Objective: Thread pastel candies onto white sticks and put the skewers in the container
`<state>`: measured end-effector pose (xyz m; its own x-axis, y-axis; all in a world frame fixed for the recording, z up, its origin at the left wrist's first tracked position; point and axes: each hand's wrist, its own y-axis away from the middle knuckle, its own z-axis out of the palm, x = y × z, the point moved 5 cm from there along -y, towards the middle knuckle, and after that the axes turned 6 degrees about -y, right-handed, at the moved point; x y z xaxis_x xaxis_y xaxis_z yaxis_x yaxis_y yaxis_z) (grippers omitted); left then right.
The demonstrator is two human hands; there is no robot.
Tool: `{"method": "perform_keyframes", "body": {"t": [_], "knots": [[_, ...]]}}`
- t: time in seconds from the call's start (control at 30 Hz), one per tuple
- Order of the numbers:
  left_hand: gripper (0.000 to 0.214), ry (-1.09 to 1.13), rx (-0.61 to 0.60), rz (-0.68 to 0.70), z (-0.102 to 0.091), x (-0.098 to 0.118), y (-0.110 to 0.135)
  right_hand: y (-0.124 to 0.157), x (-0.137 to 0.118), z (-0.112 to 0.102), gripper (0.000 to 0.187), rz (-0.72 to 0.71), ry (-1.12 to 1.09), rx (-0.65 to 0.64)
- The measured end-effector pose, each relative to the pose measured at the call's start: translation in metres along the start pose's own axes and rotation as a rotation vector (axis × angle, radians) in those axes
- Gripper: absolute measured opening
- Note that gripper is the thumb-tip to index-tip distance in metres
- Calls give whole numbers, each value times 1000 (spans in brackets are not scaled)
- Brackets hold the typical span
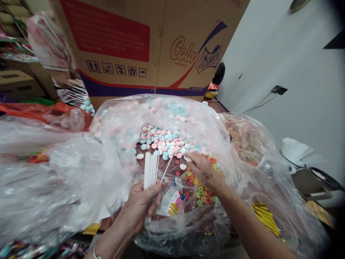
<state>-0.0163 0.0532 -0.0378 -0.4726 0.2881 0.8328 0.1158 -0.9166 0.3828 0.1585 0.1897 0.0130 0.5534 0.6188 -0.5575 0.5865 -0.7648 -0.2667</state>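
While our left hand [140, 207] squeezes: a bunch of thin white plastic sticks [150, 171], pointing up, away from us.
Small round pink, blue and white sweets [164, 144]: just past the stick tips, nearest our right hand [203, 172].
Right hand: fingers bent on the sweets; we cannot tell if they pinch one.

One hand clenched, one flat.
The left hand [140, 208] curls tight, thumb over its fingers; the right hand [204, 172] lies palm down, fingers stretched, ahead and right of that grip.
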Motion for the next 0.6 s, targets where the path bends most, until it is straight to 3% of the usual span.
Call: {"method": "perform_keyframes", "body": {"t": [0.17, 0.4, 0.6], "knots": [[35, -4, -12, -11, 0, -1, 0, -1, -2, 20, 10, 31, 131, -52], [34, -22, -16, -22, 0, -2, 1, 4, 8, 34, 14, -33, 304, -92], [36, -26, -21, -27, 2, -3, -1, 5, -2, 41, 19, -104, 402, -105]]}}
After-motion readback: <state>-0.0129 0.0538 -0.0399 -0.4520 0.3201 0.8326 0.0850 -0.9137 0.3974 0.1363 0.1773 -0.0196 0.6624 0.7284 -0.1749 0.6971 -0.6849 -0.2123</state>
